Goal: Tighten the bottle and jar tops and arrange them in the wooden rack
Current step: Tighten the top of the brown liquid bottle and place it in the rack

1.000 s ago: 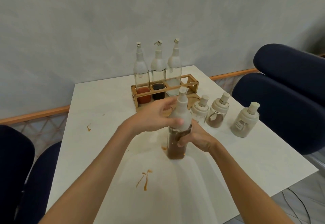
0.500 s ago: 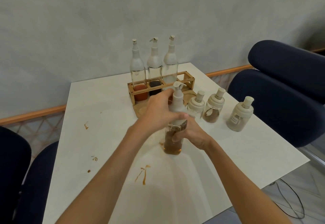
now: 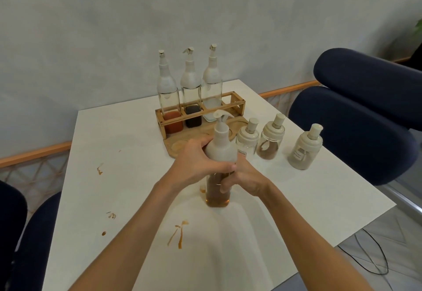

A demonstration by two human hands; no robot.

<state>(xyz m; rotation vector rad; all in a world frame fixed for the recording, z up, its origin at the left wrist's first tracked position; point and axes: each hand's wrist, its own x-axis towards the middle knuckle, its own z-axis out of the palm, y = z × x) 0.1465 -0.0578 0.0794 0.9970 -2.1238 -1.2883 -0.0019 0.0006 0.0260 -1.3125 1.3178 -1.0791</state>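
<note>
Head: bottle cap (image 3: pixel 221 148) in left fingers (image 3: pixel 196 147), body (image 3: pixel 216 197) apparently in right fingers (image 3: pixel 225 183)

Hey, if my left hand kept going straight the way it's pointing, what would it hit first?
The left hand grips the white pump top of the amber bottle, so that blocks it at once. Beyond the top, the line seems to run toward the jar labelled White, though depth is unclear.
</note>
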